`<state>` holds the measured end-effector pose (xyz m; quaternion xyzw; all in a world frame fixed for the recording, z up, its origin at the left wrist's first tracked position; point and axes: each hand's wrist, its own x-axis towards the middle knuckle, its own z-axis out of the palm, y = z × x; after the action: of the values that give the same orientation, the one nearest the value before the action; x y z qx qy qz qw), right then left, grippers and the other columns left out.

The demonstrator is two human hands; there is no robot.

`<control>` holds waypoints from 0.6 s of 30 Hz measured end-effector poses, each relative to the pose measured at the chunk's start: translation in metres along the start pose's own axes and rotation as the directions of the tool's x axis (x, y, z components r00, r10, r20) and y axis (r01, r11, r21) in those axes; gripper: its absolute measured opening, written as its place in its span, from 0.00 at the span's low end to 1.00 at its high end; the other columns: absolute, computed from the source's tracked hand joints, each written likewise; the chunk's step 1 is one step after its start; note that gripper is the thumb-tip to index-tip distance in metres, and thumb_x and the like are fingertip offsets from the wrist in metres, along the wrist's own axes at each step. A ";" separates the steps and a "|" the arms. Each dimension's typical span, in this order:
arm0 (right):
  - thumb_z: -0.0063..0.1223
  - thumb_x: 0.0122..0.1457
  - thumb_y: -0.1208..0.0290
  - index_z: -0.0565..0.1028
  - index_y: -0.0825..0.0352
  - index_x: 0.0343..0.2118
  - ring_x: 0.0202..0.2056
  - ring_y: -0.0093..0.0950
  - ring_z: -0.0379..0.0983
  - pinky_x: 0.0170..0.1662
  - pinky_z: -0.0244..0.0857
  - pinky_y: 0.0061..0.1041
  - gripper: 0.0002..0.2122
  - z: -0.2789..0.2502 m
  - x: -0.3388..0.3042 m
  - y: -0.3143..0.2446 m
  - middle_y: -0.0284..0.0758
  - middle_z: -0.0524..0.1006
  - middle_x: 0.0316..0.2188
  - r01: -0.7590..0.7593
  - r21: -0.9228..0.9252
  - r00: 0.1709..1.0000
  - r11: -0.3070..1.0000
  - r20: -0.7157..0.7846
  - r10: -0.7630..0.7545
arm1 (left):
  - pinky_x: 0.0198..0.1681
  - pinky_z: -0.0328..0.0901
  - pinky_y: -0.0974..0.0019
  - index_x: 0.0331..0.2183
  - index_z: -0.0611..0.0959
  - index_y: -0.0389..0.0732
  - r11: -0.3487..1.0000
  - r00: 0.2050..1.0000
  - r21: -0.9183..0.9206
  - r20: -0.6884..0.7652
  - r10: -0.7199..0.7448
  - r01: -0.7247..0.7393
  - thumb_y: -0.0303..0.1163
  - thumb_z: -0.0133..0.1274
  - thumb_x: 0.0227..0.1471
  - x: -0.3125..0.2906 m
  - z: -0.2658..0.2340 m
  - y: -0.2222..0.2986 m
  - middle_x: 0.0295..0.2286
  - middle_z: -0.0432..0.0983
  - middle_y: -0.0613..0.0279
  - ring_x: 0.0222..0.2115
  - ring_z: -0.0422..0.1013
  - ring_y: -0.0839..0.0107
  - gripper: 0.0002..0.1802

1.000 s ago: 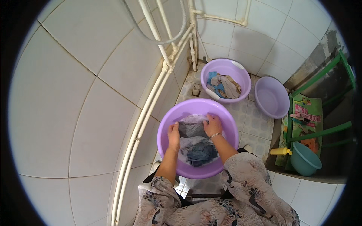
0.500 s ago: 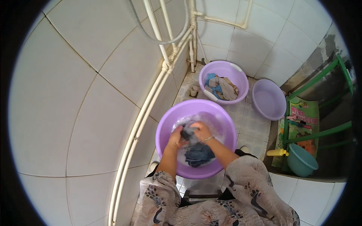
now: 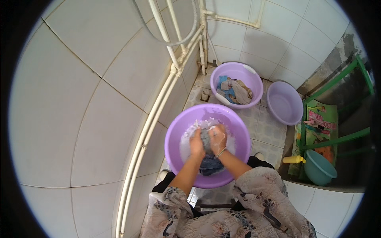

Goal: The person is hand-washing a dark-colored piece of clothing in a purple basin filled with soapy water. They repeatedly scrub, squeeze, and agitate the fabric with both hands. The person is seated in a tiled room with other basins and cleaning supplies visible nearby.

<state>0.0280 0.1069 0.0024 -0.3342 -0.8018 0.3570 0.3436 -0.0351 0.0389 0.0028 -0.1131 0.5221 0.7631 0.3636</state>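
Dark wet garment (image 3: 207, 152) pressed between both hands in the purple basin (image 3: 174, 135).
Left hand (image 3: 196, 145) and right hand (image 3: 218, 139) grip it closed, side by side; its long axis runs toward the person.

- Single view: a head-worn fisheye camera, looking steeply down from above the person's own lap and forearms.
- Facing: forward and down toward the tiled floor (image 3: 266, 127) and the corner of the tiled wall (image 3: 79, 99).
- Range: close; the purple basin (image 3: 174, 139) sits near frame centre, forearms entering from the lower edge.
- Distortion: straight pipes (image 3: 151, 115) and tile joints bend toward the dark circular rim.
- No second view is supplied.
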 end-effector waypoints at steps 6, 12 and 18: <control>0.51 0.47 0.73 0.68 0.68 0.16 0.28 0.45 0.66 0.34 0.63 0.40 0.08 0.019 -0.012 -0.030 0.43 0.71 0.23 0.183 0.117 0.981 0.976 0.045 -0.189 | 0.41 0.65 0.64 0.42 0.75 0.35 0.976 0.988 -0.202 0.149 -0.050 0.079 0.42 0.41 0.56 0.014 -0.028 -0.010 0.31 0.74 0.57 0.32 0.70 0.66 0.21; 0.50 0.52 0.64 0.75 0.66 0.24 0.34 0.45 0.67 0.38 0.62 0.40 0.10 0.013 0.015 0.033 0.43 0.72 0.29 -0.041 -0.233 0.981 0.972 0.177 0.084 | 0.41 0.63 0.66 0.38 0.77 0.32 0.983 0.987 0.162 -0.120 0.107 -0.087 0.40 0.47 0.53 0.035 -0.052 0.015 0.33 0.74 0.60 0.33 0.69 0.69 0.20; 0.53 0.48 0.69 0.71 0.50 0.48 0.55 0.38 0.58 0.52 0.59 0.40 0.21 0.025 -0.031 0.065 0.35 0.62 0.54 0.240 -0.657 0.840 0.715 0.509 0.186 | 0.49 0.60 0.66 0.55 0.65 0.37 0.804 0.994 0.584 0.062 0.094 -0.113 0.37 0.55 0.48 0.054 -0.071 -0.011 0.47 0.69 0.48 0.47 0.66 0.62 0.35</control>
<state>0.0441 0.1077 -0.0720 -0.3112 -0.9439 0.1013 -0.0439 -0.0807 0.0026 -0.0654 0.0449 0.7319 0.5851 0.3464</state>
